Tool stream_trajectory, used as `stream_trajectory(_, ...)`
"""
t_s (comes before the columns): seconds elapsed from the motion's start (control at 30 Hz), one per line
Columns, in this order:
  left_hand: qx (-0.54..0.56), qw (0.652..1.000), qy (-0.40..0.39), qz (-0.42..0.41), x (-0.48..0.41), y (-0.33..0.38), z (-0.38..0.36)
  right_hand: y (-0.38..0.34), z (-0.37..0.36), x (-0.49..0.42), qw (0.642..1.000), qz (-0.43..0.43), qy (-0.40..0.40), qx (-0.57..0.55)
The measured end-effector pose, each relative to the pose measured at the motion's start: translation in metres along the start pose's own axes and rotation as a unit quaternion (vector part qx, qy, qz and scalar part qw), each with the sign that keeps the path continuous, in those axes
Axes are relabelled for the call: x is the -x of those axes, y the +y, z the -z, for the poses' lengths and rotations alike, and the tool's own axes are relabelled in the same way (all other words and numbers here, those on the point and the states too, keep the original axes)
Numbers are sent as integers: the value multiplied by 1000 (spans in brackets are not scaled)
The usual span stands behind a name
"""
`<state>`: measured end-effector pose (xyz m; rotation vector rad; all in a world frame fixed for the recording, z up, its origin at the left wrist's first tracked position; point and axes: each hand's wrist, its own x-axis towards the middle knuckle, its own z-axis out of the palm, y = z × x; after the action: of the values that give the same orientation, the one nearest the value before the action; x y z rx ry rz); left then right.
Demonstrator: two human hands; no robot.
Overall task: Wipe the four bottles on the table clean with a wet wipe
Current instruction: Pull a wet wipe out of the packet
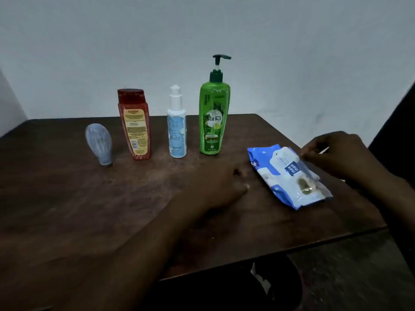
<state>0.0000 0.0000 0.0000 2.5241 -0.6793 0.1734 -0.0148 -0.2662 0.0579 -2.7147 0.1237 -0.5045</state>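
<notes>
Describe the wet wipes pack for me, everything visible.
The wet wipes pack is a soft, glossy blue-and-white plastic pouch labelled "mee mee", lying flat and askew on the table, right of the green pump bottle. Its clear flap looks partly lifted; the right hand pinches its far edge. The left hand rests nearby, not touching it.

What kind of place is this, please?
Probably a plain room at home: a worn dark wooden table by a bare pale wall, with the green pump bottle and a wet-wipe pack.
</notes>
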Motion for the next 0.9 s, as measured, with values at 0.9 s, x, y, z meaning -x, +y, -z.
stream_trajectory(0.9, 179, 981, 72, -16, -23, 26, -64, 40, -48, -24, 991, 30, -123, 37)
